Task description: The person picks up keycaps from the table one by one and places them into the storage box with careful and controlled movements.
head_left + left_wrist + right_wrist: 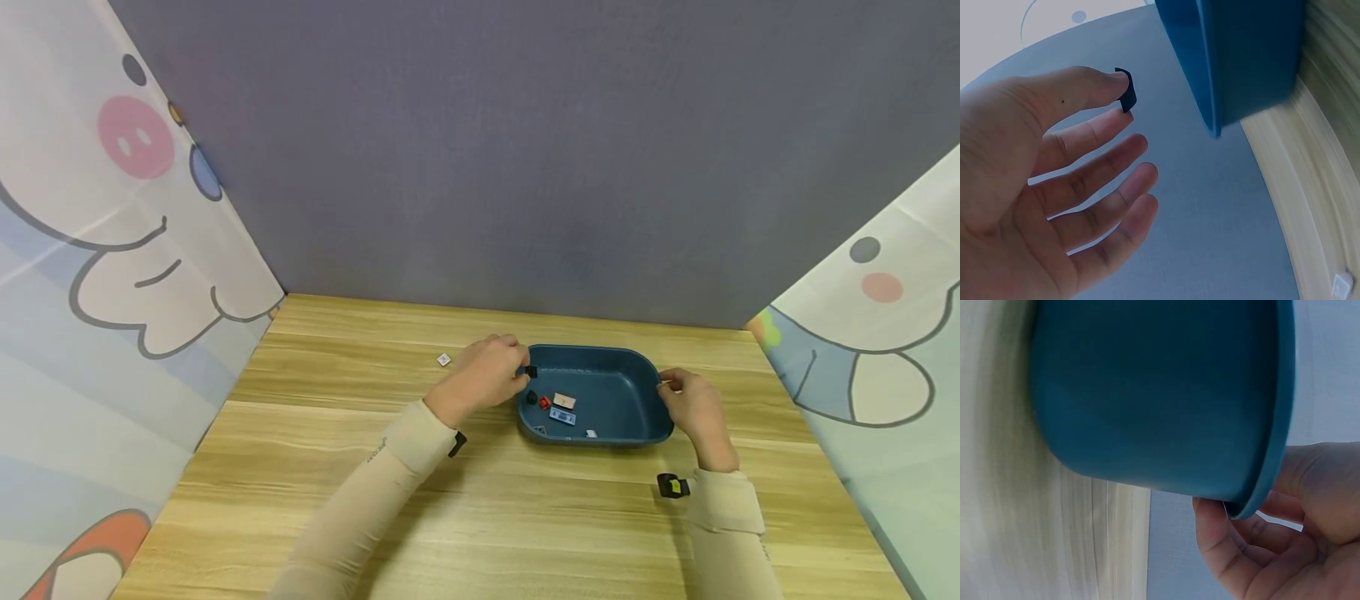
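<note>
A dark blue rectangular bin [637, 392] with rounded corners sits on the wooden table. Over its left end, my left hand [487, 371] pinches a small flat black piece [1127, 92] between thumb and index finger, the other fingers loosely spread. At the right end, my right hand [692, 406] grips the bin's rim [1272, 465], with fingertips under the lip. Inside the bin, toward the left, lie a red piece [544, 402], a black piece [532, 397], a beige piece [565, 401] and a blue printed piece [562, 416]. A small white piece [591, 433] lies near the front wall.
A small white tile [443, 360] lies on the table [330, 392], left of the bin and behind the left forearm. A grey panel [510, 167] rises along the table's back edge. Cartoon-printed sheets [172, 367] hang at both sides.
</note>
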Tool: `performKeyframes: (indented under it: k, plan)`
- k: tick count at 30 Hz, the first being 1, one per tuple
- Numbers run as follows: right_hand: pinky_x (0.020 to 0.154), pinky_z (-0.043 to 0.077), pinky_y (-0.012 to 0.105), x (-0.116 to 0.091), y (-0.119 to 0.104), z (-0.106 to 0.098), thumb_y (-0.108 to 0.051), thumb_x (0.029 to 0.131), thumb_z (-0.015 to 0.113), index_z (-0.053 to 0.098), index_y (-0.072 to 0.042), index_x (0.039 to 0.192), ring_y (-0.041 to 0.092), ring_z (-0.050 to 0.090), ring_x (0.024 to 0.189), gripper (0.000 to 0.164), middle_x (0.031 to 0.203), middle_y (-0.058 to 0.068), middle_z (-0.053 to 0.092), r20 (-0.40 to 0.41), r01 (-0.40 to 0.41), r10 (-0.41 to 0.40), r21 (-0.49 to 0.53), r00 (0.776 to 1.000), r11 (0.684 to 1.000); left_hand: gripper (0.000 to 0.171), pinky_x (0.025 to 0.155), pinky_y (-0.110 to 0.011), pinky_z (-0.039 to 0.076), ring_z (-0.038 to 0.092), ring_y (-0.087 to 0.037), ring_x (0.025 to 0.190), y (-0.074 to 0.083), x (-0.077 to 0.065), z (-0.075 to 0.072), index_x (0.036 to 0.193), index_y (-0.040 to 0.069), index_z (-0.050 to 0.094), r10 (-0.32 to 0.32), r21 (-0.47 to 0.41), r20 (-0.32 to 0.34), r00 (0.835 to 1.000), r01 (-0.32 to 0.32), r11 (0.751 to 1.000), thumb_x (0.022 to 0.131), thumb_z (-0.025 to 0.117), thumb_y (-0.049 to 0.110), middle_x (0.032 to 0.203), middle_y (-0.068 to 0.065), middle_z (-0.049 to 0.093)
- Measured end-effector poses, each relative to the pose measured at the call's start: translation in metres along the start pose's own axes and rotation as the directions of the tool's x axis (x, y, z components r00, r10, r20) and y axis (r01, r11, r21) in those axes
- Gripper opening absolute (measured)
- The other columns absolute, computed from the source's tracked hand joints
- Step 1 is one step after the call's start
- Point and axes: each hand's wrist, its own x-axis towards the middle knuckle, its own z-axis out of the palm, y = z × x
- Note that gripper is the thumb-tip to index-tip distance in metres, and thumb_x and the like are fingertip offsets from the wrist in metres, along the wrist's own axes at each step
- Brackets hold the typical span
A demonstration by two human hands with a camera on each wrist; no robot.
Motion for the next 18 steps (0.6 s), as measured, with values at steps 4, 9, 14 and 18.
performKeyframes:
  k: [4, 9, 14, 18]
  plan:
    - [0.071, 0.053, 0.054, -0.0002, -0.0009, 0.0002, -0.007, 0.097, 0.057, 0.064, 0.012, 0.117, 0.046, 0.065, 0.089, 0.029, 0.102, 0.030, 0.068, 0.000, -0.002, 0.002, 0.001, 1.000, 1.000, 0.022, 0.077, -0.032, 0.053, 0.061, -0.019, 0.095, 0.0066, 0.0027, -0.0003, 0.110, 0.017, 0.073, 0.006, -0.010, 0.013, 1.000, -0.005, 1.000, 0.095, 0.071, 0.032, 0.106, 0.002, 0.064]
    - [0.071, 0.054, 0.054, 0.0008, -0.0020, -0.0005, -0.007, 0.098, 0.057, 0.062, 0.013, 0.118, 0.047, 0.064, 0.090, 0.029, 0.103, 0.031, 0.067, 0.019, -0.012, 0.012, 0.001, 1.000, 1.000, 0.025, 0.078, -0.032, 0.054, 0.061, -0.019, 0.099, 0.0105, 0.0039, 0.0016, 0.113, 0.018, 0.072, 0.010, -0.024, 0.025, 1.000, -0.010, 1.000, 0.095, 0.070, 0.034, 0.109, 0.002, 0.064]
    - [0.071, 0.054, 0.054, 0.0010, -0.0028, -0.0006, -0.008, 0.099, 0.057, 0.062, 0.013, 0.120, 0.047, 0.064, 0.091, 0.030, 0.105, 0.032, 0.067, 0.029, -0.024, 0.024, 0.000, 0.999, 1.000, 0.029, 0.079, -0.031, 0.054, 0.061, -0.018, 0.098, 0.0096, 0.0025, 0.0039, 0.118, 0.018, 0.071, 0.009, -0.027, 0.033, 0.999, -0.008, 1.000, 0.095, 0.070, 0.036, 0.112, 0.002, 0.065]
    - [0.070, 0.054, 0.054, 0.0009, -0.0016, -0.0001, -0.008, 0.098, 0.057, 0.062, 0.014, 0.119, 0.047, 0.064, 0.090, 0.030, 0.104, 0.031, 0.067, 0.022, -0.024, 0.024, 0.004, 0.999, 1.000, 0.028, 0.078, -0.031, 0.054, 0.061, -0.018, 0.097, 0.0076, 0.0010, 0.0043, 0.117, 0.017, 0.072, 0.019, -0.038, 0.019, 1.000, -0.019, 0.999, 0.095, 0.070, 0.034, 0.111, 0.001, 0.065]
